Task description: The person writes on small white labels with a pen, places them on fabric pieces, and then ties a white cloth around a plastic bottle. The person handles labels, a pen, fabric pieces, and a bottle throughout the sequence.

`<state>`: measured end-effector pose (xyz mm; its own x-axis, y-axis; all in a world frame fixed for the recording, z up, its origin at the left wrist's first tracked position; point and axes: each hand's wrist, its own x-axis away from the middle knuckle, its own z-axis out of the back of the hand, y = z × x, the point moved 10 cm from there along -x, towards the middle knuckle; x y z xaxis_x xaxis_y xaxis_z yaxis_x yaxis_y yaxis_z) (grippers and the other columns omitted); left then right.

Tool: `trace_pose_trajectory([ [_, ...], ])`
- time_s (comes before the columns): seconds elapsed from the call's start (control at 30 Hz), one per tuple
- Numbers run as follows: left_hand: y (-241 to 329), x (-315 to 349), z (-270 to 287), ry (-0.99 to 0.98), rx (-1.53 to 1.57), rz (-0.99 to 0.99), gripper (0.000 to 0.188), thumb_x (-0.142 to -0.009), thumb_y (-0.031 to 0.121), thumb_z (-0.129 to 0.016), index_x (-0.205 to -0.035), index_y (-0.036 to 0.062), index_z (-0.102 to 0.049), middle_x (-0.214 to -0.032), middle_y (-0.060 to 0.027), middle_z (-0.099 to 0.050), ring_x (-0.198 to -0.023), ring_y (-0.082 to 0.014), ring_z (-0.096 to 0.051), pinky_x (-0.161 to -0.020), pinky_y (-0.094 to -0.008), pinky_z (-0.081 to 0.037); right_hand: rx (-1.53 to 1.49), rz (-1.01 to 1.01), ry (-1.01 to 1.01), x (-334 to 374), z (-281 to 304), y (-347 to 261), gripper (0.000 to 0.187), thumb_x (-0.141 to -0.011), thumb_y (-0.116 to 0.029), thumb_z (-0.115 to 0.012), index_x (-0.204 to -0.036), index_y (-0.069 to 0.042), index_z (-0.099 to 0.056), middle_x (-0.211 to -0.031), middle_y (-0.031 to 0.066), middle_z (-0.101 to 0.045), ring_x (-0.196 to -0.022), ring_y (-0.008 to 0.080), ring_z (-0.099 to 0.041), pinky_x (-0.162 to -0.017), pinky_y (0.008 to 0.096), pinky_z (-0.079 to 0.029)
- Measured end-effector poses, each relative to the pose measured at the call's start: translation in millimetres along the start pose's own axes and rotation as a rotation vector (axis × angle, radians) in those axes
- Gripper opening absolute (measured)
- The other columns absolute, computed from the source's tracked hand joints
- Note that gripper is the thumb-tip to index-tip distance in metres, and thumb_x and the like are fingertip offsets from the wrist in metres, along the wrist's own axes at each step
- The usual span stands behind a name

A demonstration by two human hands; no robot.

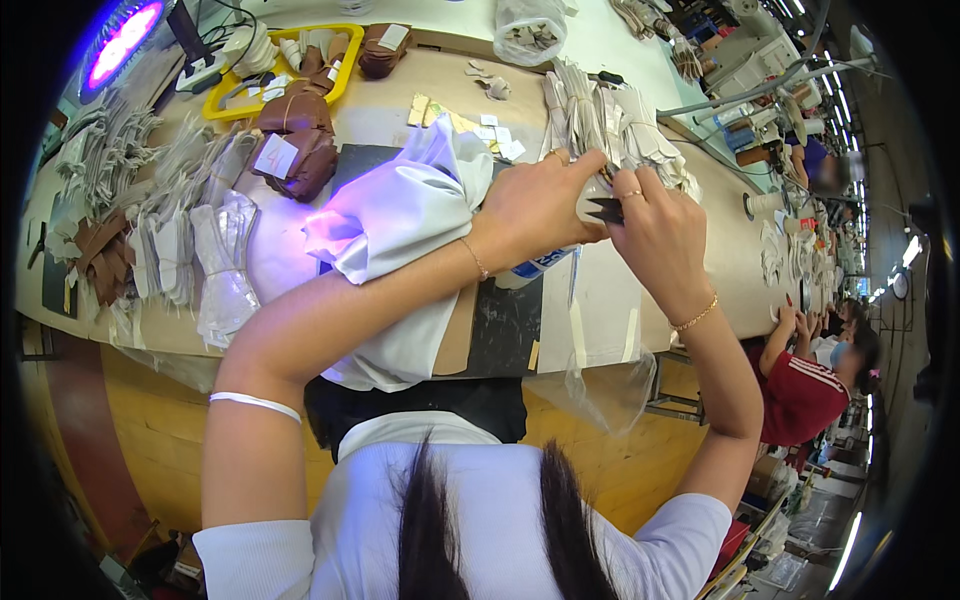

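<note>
My left hand (535, 205) is closed around a clear plastic bottle with a blue label (541, 265), which it mostly covers. Close beside it, my right hand (662, 228) is also closed, gripping a small dark tool with two pointed blades (604, 210), seemingly thread snips. Its tips point toward my left hand, near the bottle's upper end; whether they touch it I cannot tell. White cloth (405, 215) lies bunched under and beyond my left forearm, and part of it hangs over the table's near edge.
Bundles of pale strips (590, 110) stand beyond my hands. At left are a brown bundle (300, 150), a yellow tray (350, 60), plastic-wrapped strips (225, 270) and a glowing lamp (120, 45). A plastic bag (610, 385) hangs off the near edge. Another person in red (805, 395) sits at right.
</note>
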<state>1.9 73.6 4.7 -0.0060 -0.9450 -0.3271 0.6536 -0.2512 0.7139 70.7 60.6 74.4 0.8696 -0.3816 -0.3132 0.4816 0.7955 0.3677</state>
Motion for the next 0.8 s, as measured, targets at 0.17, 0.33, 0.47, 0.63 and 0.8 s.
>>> trace_pose_trajectory([
  [0.17,0,4,0,0.021,0.029,-0.002,0.063,-0.073,0.039,-0.079,-0.121,0.0126,-0.049,-0.101,-0.0194,-0.062,-0.088,-0.0386,-0.066,-0.073,-0.0462,-0.054,-0.026,-0.018,0.068,7,0,5,0.035,-0.061,-0.010,-0.077,-0.089,-0.011,-0.057,-0.078,0.0029,-0.054,-0.063,0.0197,-0.061,-0.057,0.0324,-0.047],
  [0.33,-2,6,-11,-0.112,0.057,0.065,0.073,-0.074,0.042,-0.078,-0.133,0.0107,-0.049,-0.112,-0.0197,-0.062,-0.102,-0.0383,-0.062,-0.088,-0.0436,-0.051,0.022,-0.141,0.322,20,24,65,0.022,-0.067,-0.003,-0.073,-0.085,-0.011,-0.061,-0.081,0.0043,-0.062,-0.065,0.0222,-0.063,-0.057,0.0338,-0.049],
  [0.47,-13,11,0,-0.068,0.081,0.071,0.074,-0.074,0.042,-0.079,-0.133,0.0077,-0.050,-0.118,-0.0216,-0.062,-0.106,-0.0384,-0.062,-0.091,-0.0422,-0.049,-0.323,-0.516,0.189,22,61,109,0.026,-0.082,-0.017,-0.079,-0.100,-0.004,-0.065,-0.079,0.0073,-0.067,-0.062,0.0152,-0.061,-0.057,0.0293,-0.048],
  [0.63,-12,7,6,-0.084,0.144,0.097,0.078,-0.071,0.042,-0.081,-0.132,0.0050,-0.050,-0.120,-0.0219,-0.063,-0.110,-0.0377,-0.062,-0.093,-0.0399,-0.049,-0.765,-0.674,0.019,60,-15,61,0.046,-0.087,-0.023,-0.075,-0.124,-0.005,-0.055,-0.087,0.0124,-0.063,-0.073,0.0200,-0.058,-0.067,0.0325,-0.049],
  [0.8,-11,10,18,-0.096,0.141,0.166,0.072,-0.070,0.038,-0.080,-0.129,0.0055,-0.052,-0.116,-0.0200,-0.065,-0.106,-0.0381,-0.063,-0.090,-0.0415,-0.050,-0.923,-0.730,0.161,66,-25,28,0.035,-0.090,-0.018,-0.070,-0.120,-0.003,-0.058,-0.097,0.0124,-0.064,-0.076,0.0203,-0.060,-0.070,0.0325,-0.052],
])
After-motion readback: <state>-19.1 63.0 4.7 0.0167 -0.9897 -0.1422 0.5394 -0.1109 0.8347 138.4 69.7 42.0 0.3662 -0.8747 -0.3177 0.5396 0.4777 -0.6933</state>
